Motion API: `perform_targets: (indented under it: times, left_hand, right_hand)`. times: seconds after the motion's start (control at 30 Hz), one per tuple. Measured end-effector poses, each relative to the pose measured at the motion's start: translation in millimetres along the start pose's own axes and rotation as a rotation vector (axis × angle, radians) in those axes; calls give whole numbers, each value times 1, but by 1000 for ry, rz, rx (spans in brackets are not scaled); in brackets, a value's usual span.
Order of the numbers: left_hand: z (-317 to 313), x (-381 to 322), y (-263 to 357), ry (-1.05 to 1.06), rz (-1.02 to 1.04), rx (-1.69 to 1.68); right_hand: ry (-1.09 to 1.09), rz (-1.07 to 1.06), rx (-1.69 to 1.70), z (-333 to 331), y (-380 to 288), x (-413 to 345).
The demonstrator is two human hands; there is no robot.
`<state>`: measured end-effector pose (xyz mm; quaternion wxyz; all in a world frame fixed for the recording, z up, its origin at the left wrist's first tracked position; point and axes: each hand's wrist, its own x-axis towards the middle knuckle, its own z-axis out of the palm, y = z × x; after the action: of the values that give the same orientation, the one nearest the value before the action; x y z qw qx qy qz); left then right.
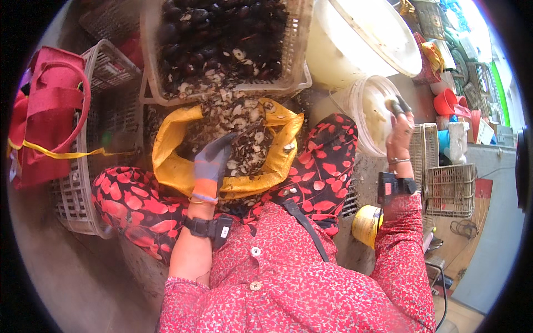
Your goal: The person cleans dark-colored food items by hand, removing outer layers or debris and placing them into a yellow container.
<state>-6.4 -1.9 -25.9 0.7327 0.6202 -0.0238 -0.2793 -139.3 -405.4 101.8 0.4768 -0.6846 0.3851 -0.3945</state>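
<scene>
My left hand, in a grey and orange work glove, is over an open yellow woven sack. Its fingers point into the sack, and whether they grip anything is hard to see. Pale, brown-edged scraps fill the sack between my knees. My right hand, with dark covers on the fingertips, is at the rim of a whitish plastic bucket. A small pale rounded piece shows at its fingertips. Pale contents lie inside the bucket.
Beyond the sack stands a plastic crate of dark rounded pieces, with scraps along its near edge. A large white tub is behind the bucket. Slatted crates and a red bag are left; a yellow pail sits right.
</scene>
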Motion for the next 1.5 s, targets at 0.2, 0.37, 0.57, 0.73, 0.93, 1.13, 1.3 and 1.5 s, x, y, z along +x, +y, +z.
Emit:
perform_targets:
  times: [0.2,0.37,0.57,0.73,0.93,1.13,1.3,1.5]
  left_hand:
    - [4,1,7,-10,23,32]
    - [0,3,5,40,10,-20]
    - [7,6,18,31,22,-146]
    - [4,7,24,34,75,-107]
    - [-3,8,30,172,-191,-500]
    - [10,0,22,5,-52,-565]
    - [-2,-5,26,-140,-200,-816]
    - [-1,-8,32,-125,-177,-445]
  right_hand:
    - [-317,622,804,17,-2,-2]
    - [-730,392,173,153,-30,-63]
    - [-727,-592,-924,276,30,-67]
    - [-660,-718,-844,302,45,-66]
    - [-1097,-267,-128,250,22,-96]
    - [-1104,-464,-428,184,-18,-176]
    - [-1037,-495,-144,183,-13,-203]
    - [-1164,-335,-181,172,6,-194]
